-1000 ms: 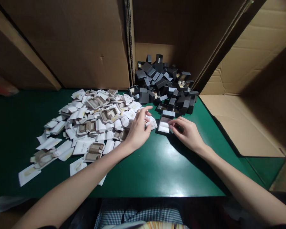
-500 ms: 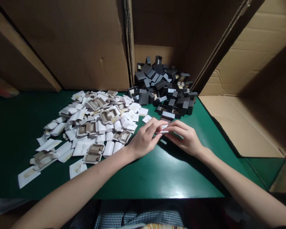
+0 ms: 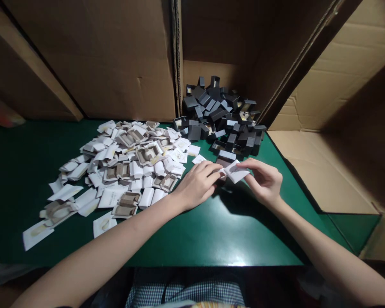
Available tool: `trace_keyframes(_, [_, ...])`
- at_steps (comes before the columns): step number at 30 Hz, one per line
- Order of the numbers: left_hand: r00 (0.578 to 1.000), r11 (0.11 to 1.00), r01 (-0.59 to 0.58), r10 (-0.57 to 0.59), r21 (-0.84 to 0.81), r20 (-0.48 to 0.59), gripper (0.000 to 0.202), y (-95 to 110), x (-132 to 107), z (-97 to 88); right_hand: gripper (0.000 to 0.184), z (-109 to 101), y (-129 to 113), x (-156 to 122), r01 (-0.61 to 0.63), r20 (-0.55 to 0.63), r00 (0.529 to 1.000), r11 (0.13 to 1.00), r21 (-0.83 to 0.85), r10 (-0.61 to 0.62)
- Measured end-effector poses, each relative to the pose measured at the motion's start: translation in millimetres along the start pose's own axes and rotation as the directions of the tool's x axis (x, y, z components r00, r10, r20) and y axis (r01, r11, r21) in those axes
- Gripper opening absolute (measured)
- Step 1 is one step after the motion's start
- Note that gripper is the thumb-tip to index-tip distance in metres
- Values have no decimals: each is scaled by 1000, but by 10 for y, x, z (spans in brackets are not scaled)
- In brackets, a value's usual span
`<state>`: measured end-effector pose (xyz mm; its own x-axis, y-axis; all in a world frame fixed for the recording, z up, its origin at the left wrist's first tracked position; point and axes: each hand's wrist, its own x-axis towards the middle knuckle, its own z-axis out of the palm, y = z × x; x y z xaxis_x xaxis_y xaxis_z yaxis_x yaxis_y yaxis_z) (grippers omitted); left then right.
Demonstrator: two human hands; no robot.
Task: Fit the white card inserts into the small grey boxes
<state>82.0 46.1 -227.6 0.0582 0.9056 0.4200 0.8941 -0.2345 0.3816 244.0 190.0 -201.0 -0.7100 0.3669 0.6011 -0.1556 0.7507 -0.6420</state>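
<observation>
Sprawling across the green table (image 3: 195, 231) from about 9 to 11 o'clock is a heap of white paper inserts (image 3: 122, 167), some showing brown card backing. Just right of that, the left hand (image 3: 197, 186) has its fingers curled onto one end of a small white paper card (image 3: 235, 172), and the right hand (image 3: 265, 179) pinches the other end, so the card's up between both at dead center. At 12 o'clock, black little boxes (image 3: 221, 119) spill out of an open cardboard carton (image 3: 269, 51); a few sit open with pale linings. At 3 o'clock there's a cardboard flap (image 3: 324, 171).

Faint print marks some white paper inserts (image 3: 115, 171) on the green table, but none is legible.
</observation>
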Motion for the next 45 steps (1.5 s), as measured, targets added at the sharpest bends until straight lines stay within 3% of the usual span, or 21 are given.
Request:
trace_keyframes(5, [997, 995, -65, 62, 81, 37, 31, -19, -16, 34, 20, -31, -3, 3, -64, -27, 998, 998, -28, 63])
trace_keyframes(10, [998, 992, -13, 5, 129, 66, 31, -1, -25, 52, 12, 21, 27, -5, -94, -65, 993, 996, 5, 95])
trace_keyframes(15, [993, 987, 42, -58, 154, 103, 32, 48, -14, 21, 40, 89, 60, -19, -175, -42, 983, 981, 86, 179])
trace_keyframes(21, [988, 986, 63, -83, 155, 131, 36, 63, -5, 8, 30, 54, 83, 1, -132, -3, 991, 990, -42, 132])
trace_keyframes(27, [992, 989, 20, -38, 146, 119, 32, 64, -26, 3, 22, 78, 62, 44, 131, 64, 991, 941, -311, -116])
trace_keyframes(30, [996, 986, -43, 29, 161, 88, 35, 53, -46, 21, 16, 126, 99, 58, 154, 32, 988, 921, -358, -153])
trace_keyframes(35, [995, 976, -94, 88, 198, 38, 39, 11, -72, 54, 21, 131, 181, 74, 107, -17, 993, 951, -291, -117])
trace_keyframes(45, [998, 994, -56, 53, 98, 33, 39, 4, -73, 41, 21, 78, 237, 119, 137, -25, 989, 971, -195, -144])
